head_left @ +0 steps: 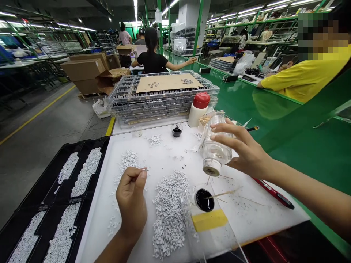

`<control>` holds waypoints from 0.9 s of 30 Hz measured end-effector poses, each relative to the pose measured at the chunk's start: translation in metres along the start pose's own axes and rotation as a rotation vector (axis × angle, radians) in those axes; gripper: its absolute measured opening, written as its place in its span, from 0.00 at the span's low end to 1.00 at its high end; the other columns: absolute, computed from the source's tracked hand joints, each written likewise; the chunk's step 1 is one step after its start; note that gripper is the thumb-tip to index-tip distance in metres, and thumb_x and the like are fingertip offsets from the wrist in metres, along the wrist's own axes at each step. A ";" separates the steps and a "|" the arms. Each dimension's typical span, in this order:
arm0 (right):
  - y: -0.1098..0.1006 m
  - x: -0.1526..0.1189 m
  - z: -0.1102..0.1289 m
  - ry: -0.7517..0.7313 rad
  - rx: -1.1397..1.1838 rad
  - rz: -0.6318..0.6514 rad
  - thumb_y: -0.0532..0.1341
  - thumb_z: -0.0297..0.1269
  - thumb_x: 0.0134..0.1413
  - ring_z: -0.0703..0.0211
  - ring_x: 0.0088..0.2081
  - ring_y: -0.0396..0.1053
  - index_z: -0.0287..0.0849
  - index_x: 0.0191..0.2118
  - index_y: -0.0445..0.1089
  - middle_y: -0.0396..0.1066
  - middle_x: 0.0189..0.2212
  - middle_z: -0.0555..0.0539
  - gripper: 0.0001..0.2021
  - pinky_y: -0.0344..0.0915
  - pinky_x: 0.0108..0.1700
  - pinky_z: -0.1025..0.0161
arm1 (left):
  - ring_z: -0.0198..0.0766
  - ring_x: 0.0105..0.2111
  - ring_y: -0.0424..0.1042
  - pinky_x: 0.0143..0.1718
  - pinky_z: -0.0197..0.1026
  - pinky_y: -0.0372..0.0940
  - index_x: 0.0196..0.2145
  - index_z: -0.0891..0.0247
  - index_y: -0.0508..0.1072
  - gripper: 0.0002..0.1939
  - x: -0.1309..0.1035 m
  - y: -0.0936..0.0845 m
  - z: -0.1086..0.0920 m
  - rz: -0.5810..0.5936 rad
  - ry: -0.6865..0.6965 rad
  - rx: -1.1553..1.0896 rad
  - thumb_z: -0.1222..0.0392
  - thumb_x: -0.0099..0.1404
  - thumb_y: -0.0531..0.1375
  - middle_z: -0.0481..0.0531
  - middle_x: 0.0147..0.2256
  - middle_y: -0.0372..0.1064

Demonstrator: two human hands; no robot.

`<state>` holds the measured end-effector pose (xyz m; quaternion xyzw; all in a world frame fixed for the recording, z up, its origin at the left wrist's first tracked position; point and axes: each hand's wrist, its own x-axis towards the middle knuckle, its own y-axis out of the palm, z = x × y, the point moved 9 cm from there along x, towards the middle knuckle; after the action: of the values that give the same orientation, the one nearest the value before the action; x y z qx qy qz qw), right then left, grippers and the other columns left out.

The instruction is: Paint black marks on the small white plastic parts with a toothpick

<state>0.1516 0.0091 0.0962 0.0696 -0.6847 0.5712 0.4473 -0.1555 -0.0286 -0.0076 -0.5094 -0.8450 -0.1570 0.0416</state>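
Though messy, white tabletop [156, 157] in workshop [60, 117].

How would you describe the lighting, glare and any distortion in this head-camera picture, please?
In the head view, tube lights glare near-white overhead; in the head view, the clear bottle and black liquid show bright highlights; in the head view, the glossy green surface carries pale reflections; in the head view, the person in yellow seems stretched at the right edge, partly masked by blocky pixels.

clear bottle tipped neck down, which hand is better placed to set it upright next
Probably the right hand: its fingers are around the clear bottle. The left hand is away from it, across the pile of white pieces, apparently pinching one small piece.
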 end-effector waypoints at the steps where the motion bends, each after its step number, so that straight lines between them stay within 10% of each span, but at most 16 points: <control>1: 0.000 0.004 -0.003 0.012 0.025 -0.004 0.68 0.37 0.65 0.46 0.64 0.69 0.57 0.70 0.60 0.68 0.61 0.42 0.32 0.66 0.70 0.37 | 0.36 0.32 0.70 0.36 0.41 0.69 0.35 0.64 0.73 0.10 0.000 0.000 -0.001 -0.002 0.001 -0.003 0.58 0.70 0.68 0.45 0.33 0.69; 8: 0.021 0.047 -0.050 0.252 0.210 -0.026 0.67 0.53 0.65 0.47 0.56 0.73 0.43 0.65 0.65 0.70 0.58 0.40 0.30 0.75 0.56 0.44 | 0.35 0.31 0.70 0.35 0.40 0.69 0.35 0.64 0.73 0.10 0.000 -0.002 -0.003 -0.002 -0.012 -0.033 0.57 0.71 0.68 0.45 0.33 0.69; 18: 0.140 0.140 -0.116 0.619 0.146 0.018 0.65 0.46 0.69 0.48 0.57 0.73 0.41 0.61 0.69 0.71 0.59 0.40 0.22 0.74 0.58 0.43 | 0.35 0.31 0.72 0.34 0.40 0.71 0.36 0.65 0.74 0.10 0.009 -0.009 0.003 -0.011 0.004 -0.041 0.57 0.71 0.68 0.45 0.33 0.70; 27: 0.210 0.139 -0.141 0.786 0.015 0.163 0.65 0.46 0.69 0.48 0.57 0.73 0.41 0.60 0.70 0.71 0.59 0.41 0.21 0.74 0.58 0.44 | 0.34 0.29 0.69 0.33 0.39 0.69 0.34 0.64 0.72 0.11 0.010 -0.006 -0.004 -0.025 0.024 -0.038 0.56 0.72 0.67 0.44 0.31 0.67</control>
<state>0.0180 0.2571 0.0334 -0.2056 -0.4604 0.5929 0.6279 -0.1662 -0.0242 -0.0026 -0.4976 -0.8476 -0.1796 0.0403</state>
